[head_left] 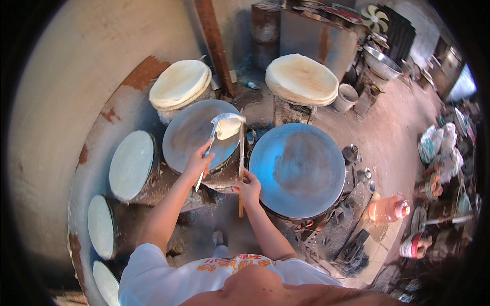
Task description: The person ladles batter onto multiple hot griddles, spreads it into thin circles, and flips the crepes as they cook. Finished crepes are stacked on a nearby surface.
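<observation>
My left hand [198,162] is closed round the handle of a metal ladle [214,124]. Pale, batter-like stuff [229,128] sits in and hangs at the ladle's head, above the right part of the left round griddle [185,133]. My right hand [249,189] grips a long, thin, flat stick [241,158], held upright in the view between the two griddles. The stick's upper end is beside the ladle's head; I cannot tell if they touch. Just right of my right hand lies the right griddle [312,171], dark with a bluish sheen and bare.
Stacks of flat, pale round sheets stand behind the left griddle [180,84] and the right one [301,79]. Several pale discs, the nearest one [131,166], line the left wall. An orange-pink jug [389,209], small dark pots [350,153] and clutter are at right. A rusty post [213,46] rises behind.
</observation>
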A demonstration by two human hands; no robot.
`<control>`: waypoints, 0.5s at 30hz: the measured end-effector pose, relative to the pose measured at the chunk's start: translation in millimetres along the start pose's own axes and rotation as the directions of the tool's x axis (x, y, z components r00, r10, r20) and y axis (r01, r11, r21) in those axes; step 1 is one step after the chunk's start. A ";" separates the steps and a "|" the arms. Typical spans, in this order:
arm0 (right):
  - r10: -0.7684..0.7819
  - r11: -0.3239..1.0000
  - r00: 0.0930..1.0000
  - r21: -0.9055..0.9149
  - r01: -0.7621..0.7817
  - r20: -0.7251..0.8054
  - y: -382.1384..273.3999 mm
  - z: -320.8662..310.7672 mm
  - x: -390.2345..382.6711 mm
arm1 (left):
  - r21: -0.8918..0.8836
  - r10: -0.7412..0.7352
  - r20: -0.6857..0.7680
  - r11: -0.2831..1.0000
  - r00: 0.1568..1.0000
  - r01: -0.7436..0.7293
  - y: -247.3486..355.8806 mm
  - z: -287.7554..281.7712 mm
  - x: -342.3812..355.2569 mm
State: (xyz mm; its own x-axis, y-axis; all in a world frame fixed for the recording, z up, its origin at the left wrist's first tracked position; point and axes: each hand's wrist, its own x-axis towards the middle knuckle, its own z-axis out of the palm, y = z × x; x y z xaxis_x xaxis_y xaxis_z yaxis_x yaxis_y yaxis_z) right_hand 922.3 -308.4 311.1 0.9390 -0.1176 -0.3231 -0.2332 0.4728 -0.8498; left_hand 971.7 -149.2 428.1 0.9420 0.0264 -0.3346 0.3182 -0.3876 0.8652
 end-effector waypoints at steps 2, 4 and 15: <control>-0.053 0.998 0.997 0.021 0.054 -0.052 16.7 21.1 11.3 | 0.543 0.362 -0.048 0.792 0.931 -0.280 -34.8 -27.8 38.0; -0.228 0.915 0.971 -0.357 0.188 -0.072 23.0 13.6 15.0 | 0.683 0.542 0.039 0.599 0.839 -0.418 -43.9 -37.7 70.0; -0.618 0.183 0.786 -0.966 0.180 0.029 3.4 92.6 3.4 | 0.521 0.255 0.111 0.808 0.961 -0.274 -44.7 -133.7 167.8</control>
State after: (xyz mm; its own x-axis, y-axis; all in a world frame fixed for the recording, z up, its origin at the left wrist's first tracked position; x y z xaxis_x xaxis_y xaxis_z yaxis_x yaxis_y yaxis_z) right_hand 948.1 -226.3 345.7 0.8892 -0.3590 0.2836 -0.1176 -0.7784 -0.6167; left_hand 1129.8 -4.3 383.2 0.9742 -0.1753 -0.1422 -0.0571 -0.8008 0.5962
